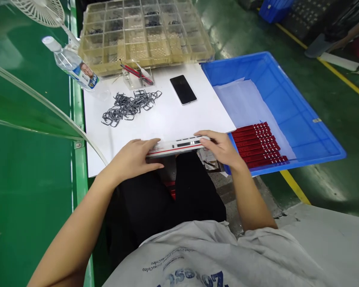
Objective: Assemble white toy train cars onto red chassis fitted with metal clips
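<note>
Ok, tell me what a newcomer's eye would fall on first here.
The big blue bin on the right stands out, with red strips stacked at its near edge. At the white board's near edge, the left hand and right hand hold a long white strip by its ends. A tangle of grey clips lies further back, left of a black phone.

A long, narrow white plastic strip (179, 146), edged with a thin red line and cut with dark slots, lies flat and almost level along the near edge of a white board (173, 115), its ends gripped by the left hand (134, 157) and right hand (223, 149).
</note>
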`<action>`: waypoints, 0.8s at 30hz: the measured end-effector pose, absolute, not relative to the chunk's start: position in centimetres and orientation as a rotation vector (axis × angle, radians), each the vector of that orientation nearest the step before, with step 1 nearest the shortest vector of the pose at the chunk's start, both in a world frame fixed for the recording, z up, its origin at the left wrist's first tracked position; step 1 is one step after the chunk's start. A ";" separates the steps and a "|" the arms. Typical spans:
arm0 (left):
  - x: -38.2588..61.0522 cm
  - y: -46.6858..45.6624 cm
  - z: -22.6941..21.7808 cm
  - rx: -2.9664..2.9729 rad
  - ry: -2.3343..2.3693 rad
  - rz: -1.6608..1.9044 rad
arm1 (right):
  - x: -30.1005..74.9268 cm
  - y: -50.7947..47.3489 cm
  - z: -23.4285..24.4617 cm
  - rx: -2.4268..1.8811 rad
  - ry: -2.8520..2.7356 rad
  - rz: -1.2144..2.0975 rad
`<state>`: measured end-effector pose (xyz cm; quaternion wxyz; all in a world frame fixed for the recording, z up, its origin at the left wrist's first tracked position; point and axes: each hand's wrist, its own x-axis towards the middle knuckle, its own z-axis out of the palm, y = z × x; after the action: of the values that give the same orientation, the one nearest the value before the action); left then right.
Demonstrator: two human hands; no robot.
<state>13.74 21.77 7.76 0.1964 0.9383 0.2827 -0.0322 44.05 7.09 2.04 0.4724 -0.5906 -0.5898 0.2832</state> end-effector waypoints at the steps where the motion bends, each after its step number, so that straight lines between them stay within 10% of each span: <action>1: 12.0 20.9 7.6 2.592 0.839 -0.093 | 44.5 5.7 2.4 -1.473 -1.360 0.746; 11: 0.2 10.6 5.8 2.135 0.739 0.233 | 43.0 -2.3 3.0 -1.501 -1.157 1.048; 24: -3.1 6.6 4.8 2.001 0.899 0.425 | 36.4 -0.4 6.8 -1.361 -2.598 0.349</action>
<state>-3.07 6.64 4.77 0.4379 0.8051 0.3617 0.1710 36.42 -0.37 6.80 0.0938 -0.4588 -0.8757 0.1175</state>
